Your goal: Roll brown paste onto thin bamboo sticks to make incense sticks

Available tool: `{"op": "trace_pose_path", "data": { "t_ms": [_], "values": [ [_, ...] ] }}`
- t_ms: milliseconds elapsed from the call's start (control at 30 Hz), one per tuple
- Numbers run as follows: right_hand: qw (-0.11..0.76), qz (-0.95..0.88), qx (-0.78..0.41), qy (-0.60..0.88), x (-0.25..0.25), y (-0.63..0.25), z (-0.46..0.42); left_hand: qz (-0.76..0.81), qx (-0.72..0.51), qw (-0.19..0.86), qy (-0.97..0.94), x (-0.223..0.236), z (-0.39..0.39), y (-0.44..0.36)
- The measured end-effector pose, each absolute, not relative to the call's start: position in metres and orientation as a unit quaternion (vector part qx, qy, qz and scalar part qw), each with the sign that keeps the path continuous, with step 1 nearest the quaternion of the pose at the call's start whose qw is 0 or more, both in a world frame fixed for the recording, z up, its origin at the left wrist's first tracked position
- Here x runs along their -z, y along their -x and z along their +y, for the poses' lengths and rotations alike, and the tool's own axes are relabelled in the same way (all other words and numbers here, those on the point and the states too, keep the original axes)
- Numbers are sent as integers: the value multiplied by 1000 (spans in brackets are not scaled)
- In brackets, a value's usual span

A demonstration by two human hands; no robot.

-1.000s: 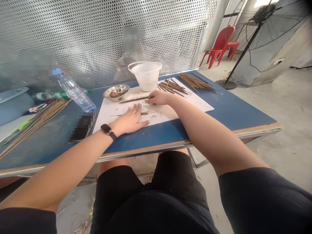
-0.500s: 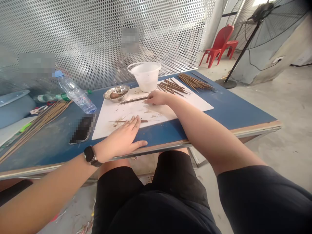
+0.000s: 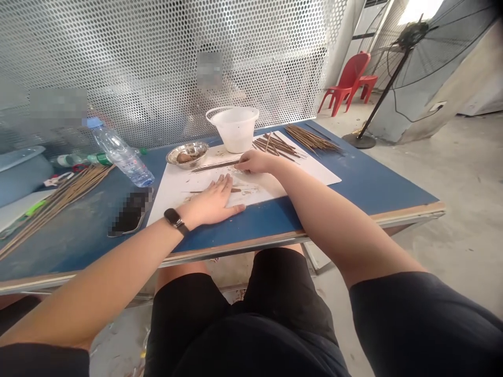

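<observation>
My left hand [image 3: 214, 200] lies flat, fingers stretched out, on a white board [image 3: 306, 165] and presses on a thin brown-coated stick [image 3: 236, 190] under its fingertips. My right hand [image 3: 255, 161] rests farther back on the board with fingers curled at the end of another dark stick [image 3: 214, 166]; what the fingers pinch is hidden. A small metal bowl [image 3: 187, 154] with brown paste and a white plastic tub [image 3: 234, 127] stand behind the board. Coated sticks [image 3: 277, 146] lie in a pile at the right of the tub.
A blue table [image 3: 365, 183] carries a lying water bottle [image 3: 120, 152], a dark phone [image 3: 129, 213], a long bundle of bare sticks [image 3: 55, 200] at left and more sticks [image 3: 312, 139] at back right. A perforated metal screen [image 3: 157, 57] stands behind. A fan stand [image 3: 363, 137] and red chair [image 3: 348, 84] are right.
My left hand slid back toward the table edge, then forward again over the stick on the board. My right hand stayed by the dark stick. The view tilted slightly.
</observation>
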State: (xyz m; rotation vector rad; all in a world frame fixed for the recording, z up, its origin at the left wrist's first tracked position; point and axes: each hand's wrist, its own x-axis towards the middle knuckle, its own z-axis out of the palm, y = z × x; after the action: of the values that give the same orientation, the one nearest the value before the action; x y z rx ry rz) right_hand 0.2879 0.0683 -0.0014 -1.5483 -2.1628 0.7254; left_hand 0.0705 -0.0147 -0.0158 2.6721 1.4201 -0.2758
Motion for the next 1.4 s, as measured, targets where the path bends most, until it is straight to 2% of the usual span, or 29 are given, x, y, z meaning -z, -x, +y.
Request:
{"op": "trace_pose_path", "data": {
  "t_ms": [200,333,833,1200,1400],
  "values": [
    [163,-776,-249,556,12,-282,85,424,99,51,-899,10,-75,-42],
    [153,-778,-229,565,12,-279,87,406,96,46,-908,11,-86,-33],
    [179,-773,-272,545,11,-286,85,448,55,67,-890,23,14,-80],
    [168,-773,-263,552,12,-284,85,450,121,100,-879,-4,-72,-57],
    [161,-779,-243,555,12,-281,86,439,115,71,-888,5,-72,-56]
  ]
}}
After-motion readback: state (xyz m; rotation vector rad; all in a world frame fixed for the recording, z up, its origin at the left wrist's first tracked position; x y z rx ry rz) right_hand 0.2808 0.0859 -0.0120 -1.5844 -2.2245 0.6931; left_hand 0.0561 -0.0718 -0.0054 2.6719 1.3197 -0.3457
